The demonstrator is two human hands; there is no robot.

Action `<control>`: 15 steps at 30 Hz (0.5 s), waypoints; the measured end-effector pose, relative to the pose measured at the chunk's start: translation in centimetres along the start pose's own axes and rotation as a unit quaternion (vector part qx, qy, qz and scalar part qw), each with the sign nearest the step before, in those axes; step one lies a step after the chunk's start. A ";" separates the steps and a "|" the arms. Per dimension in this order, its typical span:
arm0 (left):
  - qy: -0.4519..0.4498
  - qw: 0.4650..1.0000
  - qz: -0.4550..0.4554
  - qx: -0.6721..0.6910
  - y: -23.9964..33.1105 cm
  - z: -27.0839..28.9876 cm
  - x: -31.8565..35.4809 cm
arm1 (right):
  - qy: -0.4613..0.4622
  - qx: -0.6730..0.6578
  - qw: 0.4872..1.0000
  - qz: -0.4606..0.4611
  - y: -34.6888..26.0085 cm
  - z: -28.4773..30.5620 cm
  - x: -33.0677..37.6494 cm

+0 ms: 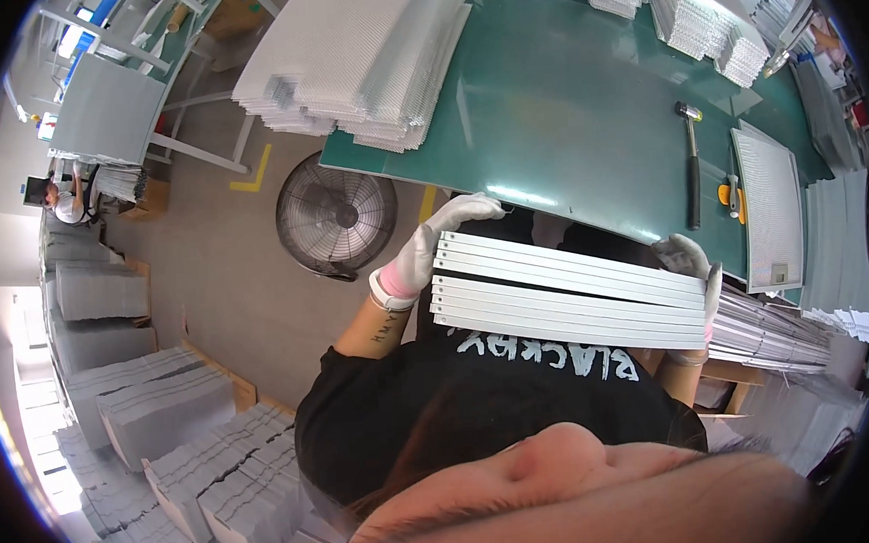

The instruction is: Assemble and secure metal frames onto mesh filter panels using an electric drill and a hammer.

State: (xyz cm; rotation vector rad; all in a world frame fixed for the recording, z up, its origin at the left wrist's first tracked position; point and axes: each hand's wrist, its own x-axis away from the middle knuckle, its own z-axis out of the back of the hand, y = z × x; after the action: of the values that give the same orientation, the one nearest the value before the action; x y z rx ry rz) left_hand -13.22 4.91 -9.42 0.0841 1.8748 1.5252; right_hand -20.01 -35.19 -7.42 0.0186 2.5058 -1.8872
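Note:
I hold a bundle of several long white metal strips flat in front of my chest, just before the near edge of the green table. My left hand, in a white glove with a pink cuff, grips the bundle's left end. At the right end, my gloved right hand wraps around the strips. My black T-shirt fills the view below the bundle.
On the table lie a large stack of white mesh sheets, a hammer, an orange knife and a framed mesh panel. A floor fan stands by the table's left. Grey stacks cover the floor; another person works far left.

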 end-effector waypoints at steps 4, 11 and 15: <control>0.000 1.000 0.004 0.009 0.6 -0.2 -0.4 | -0.018 -0.020 1.000 -0.006 -0.7 -0.2 0.5; -0.096 0.992 0.010 0.087 0.7 0.8 -1.0 | -0.050 -0.068 0.996 -0.036 -0.5 0.1 1.7; -0.121 0.968 0.044 0.218 -0.5 1.2 -1.8 | -0.021 -0.078 0.993 -0.086 -1.5 0.4 0.9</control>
State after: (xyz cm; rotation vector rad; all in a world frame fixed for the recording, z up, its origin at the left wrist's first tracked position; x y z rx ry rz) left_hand -11.00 4.92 -9.03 0.5357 1.9901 1.0754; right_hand -20.95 -36.03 -6.09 -0.2413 2.6970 -1.7162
